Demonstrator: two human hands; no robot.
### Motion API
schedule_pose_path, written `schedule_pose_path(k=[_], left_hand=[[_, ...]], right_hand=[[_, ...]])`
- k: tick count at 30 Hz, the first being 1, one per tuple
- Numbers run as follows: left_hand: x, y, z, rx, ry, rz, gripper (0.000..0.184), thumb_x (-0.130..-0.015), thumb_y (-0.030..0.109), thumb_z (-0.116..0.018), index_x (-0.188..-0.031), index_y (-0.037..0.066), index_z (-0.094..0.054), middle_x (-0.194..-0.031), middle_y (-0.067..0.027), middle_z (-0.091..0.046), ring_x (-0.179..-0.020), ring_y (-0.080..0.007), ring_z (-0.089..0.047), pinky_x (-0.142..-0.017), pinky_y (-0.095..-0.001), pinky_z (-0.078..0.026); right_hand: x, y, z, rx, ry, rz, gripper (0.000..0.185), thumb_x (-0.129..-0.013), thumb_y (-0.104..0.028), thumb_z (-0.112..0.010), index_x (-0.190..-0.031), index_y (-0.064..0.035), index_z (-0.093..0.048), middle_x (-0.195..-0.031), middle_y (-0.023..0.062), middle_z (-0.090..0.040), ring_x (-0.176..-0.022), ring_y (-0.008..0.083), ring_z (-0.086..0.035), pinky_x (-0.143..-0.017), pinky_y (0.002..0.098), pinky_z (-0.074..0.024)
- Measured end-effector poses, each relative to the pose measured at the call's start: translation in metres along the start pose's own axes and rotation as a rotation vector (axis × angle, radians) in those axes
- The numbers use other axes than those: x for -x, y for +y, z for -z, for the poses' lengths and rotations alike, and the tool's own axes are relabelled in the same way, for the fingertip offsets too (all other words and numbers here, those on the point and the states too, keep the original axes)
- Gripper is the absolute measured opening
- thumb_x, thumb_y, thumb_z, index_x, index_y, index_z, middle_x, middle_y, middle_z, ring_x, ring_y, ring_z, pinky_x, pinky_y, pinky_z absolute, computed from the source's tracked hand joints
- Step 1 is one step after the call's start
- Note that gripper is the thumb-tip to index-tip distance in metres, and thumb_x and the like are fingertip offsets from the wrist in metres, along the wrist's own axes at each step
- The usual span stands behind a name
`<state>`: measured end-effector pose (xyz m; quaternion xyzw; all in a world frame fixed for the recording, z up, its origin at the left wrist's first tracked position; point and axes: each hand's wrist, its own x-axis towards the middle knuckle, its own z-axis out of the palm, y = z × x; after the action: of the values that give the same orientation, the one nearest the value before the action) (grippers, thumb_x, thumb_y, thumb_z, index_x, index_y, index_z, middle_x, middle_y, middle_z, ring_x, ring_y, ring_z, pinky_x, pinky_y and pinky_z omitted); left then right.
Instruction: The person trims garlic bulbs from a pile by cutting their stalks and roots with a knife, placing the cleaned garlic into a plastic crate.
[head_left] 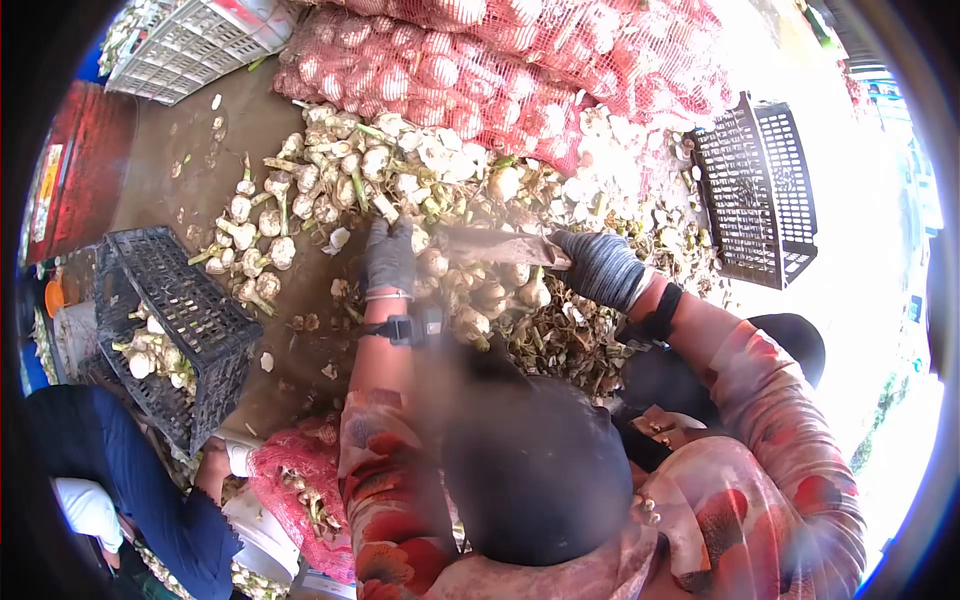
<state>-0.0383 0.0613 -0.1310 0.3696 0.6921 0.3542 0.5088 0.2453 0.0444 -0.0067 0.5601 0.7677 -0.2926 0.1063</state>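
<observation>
My left hand (390, 262), in a grey glove, reaches to the near edge of a heap of garlic bulbs (375, 160). Its fingers point forward, slightly apart, with the tips at a pale cut garlic stem (385, 207); whether they touch it is hard to tell. A striped grey glove covers my right hand (605, 268), which is wrapped around the handle end of a knife (495, 246). The broad, dirty blade points left, above several bulbs (480, 290) between my hands. Dry skins and trimmings (570, 345) lie below the knife.
Red mesh sacks full of garlic (440, 70) are stacked behind the heap. A black crate (750, 190) stands on its side at right; another crate (185, 320) at left holds garlic. Another person's leg (130, 470) and a red mesh bag (305, 480) are at lower left.
</observation>
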Motion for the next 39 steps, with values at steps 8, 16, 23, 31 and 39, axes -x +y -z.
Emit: schedule_pose_path(k=[8, 16, 23, 31, 39], left_hand=[[0.083, 0.047, 0.020, -0.035, -0.126, -0.328, 0.027, -0.090, 0.009, -0.062, -0.114, 0.000, -0.057, -0.109, -0.0087, -0.061, -0.095, -0.0173, -0.057, -0.084, -0.0300, -0.047], [0.104, 0.086, 0.004, -0.546, -0.007, -0.619, 0.039, -0.075, 0.015, -0.074, -0.107, 0.000, -0.060, -0.110, -0.0180, -0.055, -0.106, -0.0323, -0.052, -0.091, -0.0392, -0.044], [0.097, 0.064, 0.014, 0.448, -0.111, -0.022, 0.039, -0.086, 0.010, -0.067, -0.121, 0.003, -0.052, -0.107, -0.0059, -0.058, -0.099, -0.0118, -0.056, -0.083, -0.0277, -0.051], [0.094, 0.055, 0.016, -0.138, -0.193, -0.517, 0.022, -0.094, 0.009, -0.055, -0.114, 0.001, -0.058, -0.094, -0.0077, -0.063, -0.082, -0.0162, -0.060, -0.075, -0.0302, -0.051], [0.090, 0.002, 0.021, -0.204, -0.295, -0.498, 0.027, -0.096, 0.024, -0.056, -0.116, 0.006, -0.061, -0.097, -0.0074, -0.067, -0.087, -0.0191, -0.065, -0.077, -0.0312, -0.053]], right_hand=[[-0.036, -0.040, 0.009, 0.022, -0.085, 0.213, 0.022, -0.087, -0.025, -0.056, -0.095, -0.0053, -0.062, -0.076, 0.0147, -0.067, -0.069, 0.0341, -0.066, -0.063, 0.0443, -0.0526], [-0.022, -0.045, 0.014, -0.502, 0.128, 0.158, 0.049, -0.084, -0.046, -0.066, -0.105, -0.0018, -0.063, -0.083, 0.0204, -0.067, -0.078, 0.0314, -0.066, -0.072, 0.0397, -0.0513], [-0.031, -0.066, 0.012, -1.101, 0.017, -0.110, 0.022, -0.090, -0.024, -0.065, -0.101, -0.0044, -0.066, -0.081, 0.0083, -0.067, -0.075, 0.0173, -0.061, -0.072, 0.0333, -0.0501], [-0.017, -0.058, 0.003, -0.563, 0.184, 0.076, 0.033, -0.088, -0.036, -0.064, -0.102, -0.0060, -0.064, -0.082, 0.0182, -0.066, -0.080, 0.0340, -0.066, -0.071, 0.0413, -0.0512], [0.008, -0.058, 0.041, 0.043, 0.126, 0.444, 0.026, -0.081, -0.028, -0.066, -0.101, -0.0132, -0.063, -0.083, 0.0093, -0.065, -0.073, 0.0324, -0.064, -0.061, 0.0401, -0.0501]])
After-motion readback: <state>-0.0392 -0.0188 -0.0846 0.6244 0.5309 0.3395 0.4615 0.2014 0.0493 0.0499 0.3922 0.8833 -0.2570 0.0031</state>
